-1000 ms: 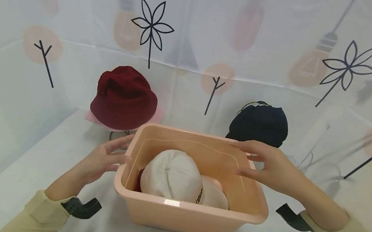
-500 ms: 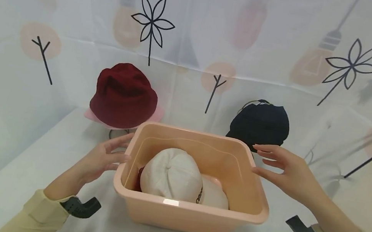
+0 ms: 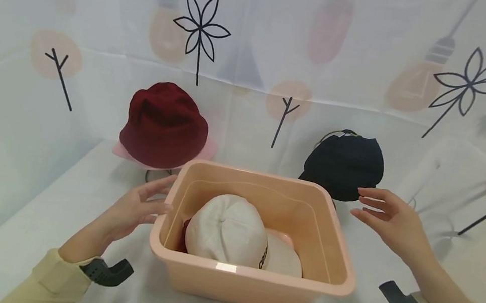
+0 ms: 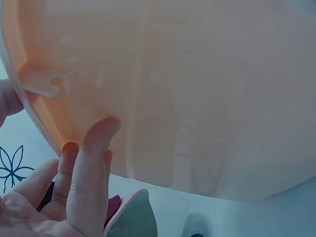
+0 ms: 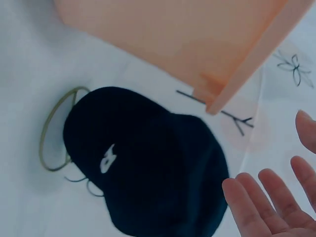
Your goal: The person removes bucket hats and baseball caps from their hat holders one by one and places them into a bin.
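Observation:
A peach plastic bin (image 3: pixel 249 286) stands in the middle of the head view. In it lies a cream baseball cap (image 3: pixel 224 227), with a bit of dark red cloth (image 3: pixel 184 235) showing beside it. My left hand (image 3: pixel 133 211) rests at the bin's left side; in the left wrist view the thumb (image 4: pixel 91 168) touches its outer wall, fingers fairly straight under the rim. Beyond the bin's right end my right hand (image 3: pixel 398 223) is held up with loosely bent fingers, holding nothing. Its fingertips are close to a dark navy cap (image 3: pixel 343 166); whether they touch it I cannot tell.
A dark red bucket hat (image 3: pixel 164 126) sits over a pink brim (image 3: pixel 209 150) at the back left. The navy cap seems to sit on a stand with a gold ring (image 5: pixel 47 133). A white patterned cloth (image 3: pixel 256 47) hangs behind the white table (image 3: pixel 82 202).
My right hand has moved from over the bin's right rear corner outward to the right, beside the navy cap. The left hand and the bin stay in place.

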